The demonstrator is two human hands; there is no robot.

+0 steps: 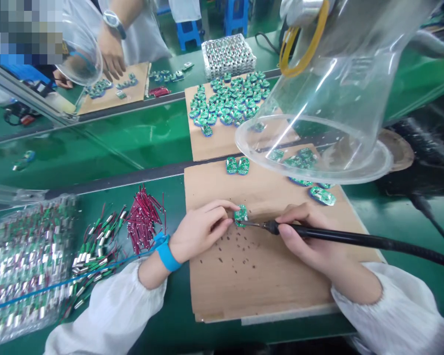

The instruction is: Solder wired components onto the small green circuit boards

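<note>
My left hand (202, 229), with a blue wrist strap, pinches a small green circuit board (240, 215) against the brown cardboard mat (259, 276). My right hand (311, 236) is wrapped around a black soldering iron (340, 237). The iron's metal tip touches the lower edge of that board. Both hands rest on the mat, which has dark burn spots near its middle.
Red wires (144, 219) and green wires (96, 246) lie left of the mat beside a clear tray (22, 266). A clear fume hood (318, 123) hangs over more boards (237, 165). A second cardboard (222, 138) holds several boards. Another person's hand (111, 54) works across the belt.
</note>
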